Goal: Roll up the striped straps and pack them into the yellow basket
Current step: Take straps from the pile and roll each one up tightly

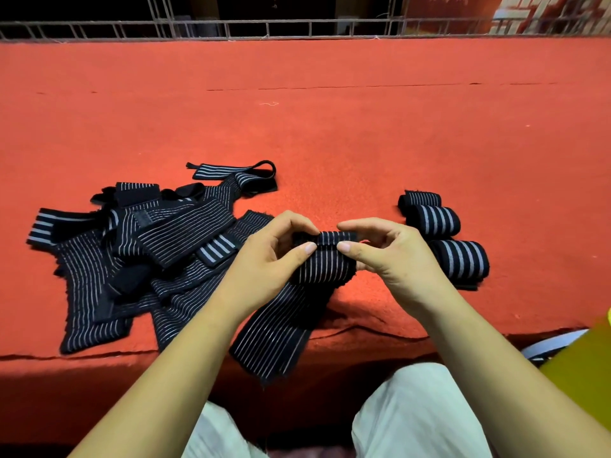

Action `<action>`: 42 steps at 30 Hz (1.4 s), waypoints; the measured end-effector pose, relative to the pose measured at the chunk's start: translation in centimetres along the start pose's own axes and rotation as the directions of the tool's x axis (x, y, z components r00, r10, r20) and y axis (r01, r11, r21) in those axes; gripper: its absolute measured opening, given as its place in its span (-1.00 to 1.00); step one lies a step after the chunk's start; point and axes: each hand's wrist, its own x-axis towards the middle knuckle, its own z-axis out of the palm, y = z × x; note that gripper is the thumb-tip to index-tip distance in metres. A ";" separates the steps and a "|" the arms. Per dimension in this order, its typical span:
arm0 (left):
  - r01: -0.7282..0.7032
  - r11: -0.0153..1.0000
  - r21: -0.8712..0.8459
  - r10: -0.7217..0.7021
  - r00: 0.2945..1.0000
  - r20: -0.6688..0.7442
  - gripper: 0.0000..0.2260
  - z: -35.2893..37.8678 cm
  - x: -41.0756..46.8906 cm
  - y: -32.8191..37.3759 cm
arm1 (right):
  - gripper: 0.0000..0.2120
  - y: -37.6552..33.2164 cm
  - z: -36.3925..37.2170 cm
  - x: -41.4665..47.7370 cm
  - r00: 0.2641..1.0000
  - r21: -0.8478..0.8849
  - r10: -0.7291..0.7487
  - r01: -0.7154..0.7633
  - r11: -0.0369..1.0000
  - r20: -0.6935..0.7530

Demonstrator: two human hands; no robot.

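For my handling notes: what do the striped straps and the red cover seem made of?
The striped straps: probably woven elastic fabric, matte; they drape limply, edges fray. The red cover: seems felt-like cloth, matte and fuzzy, with a ragged near edge.

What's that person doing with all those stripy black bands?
A person is rolling up a striped strap, left hand and right hand pinching its rolled end. Three finished rolls sit to the right; a pile of loose straps lies to the left. The yellow basket peeks in at the right edge.
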 end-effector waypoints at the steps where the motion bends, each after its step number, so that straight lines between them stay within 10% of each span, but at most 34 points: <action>1: -0.001 1.000 0.013 0.001 1.000 -0.007 -0.85 0.1 0.0 0.0 | -0.78 -0.1 0.1 0.0 1.000 -0.008 -0.010 0.010 1.000 -0.006; 42: 0.043 0.969 -0.245 -0.079 0.987 -0.142 -0.79 1.4 0.7 1.9 | -0.85 -1.2 1.2 -0.8 0.972 -0.127 -0.234 0.233 0.964 0.009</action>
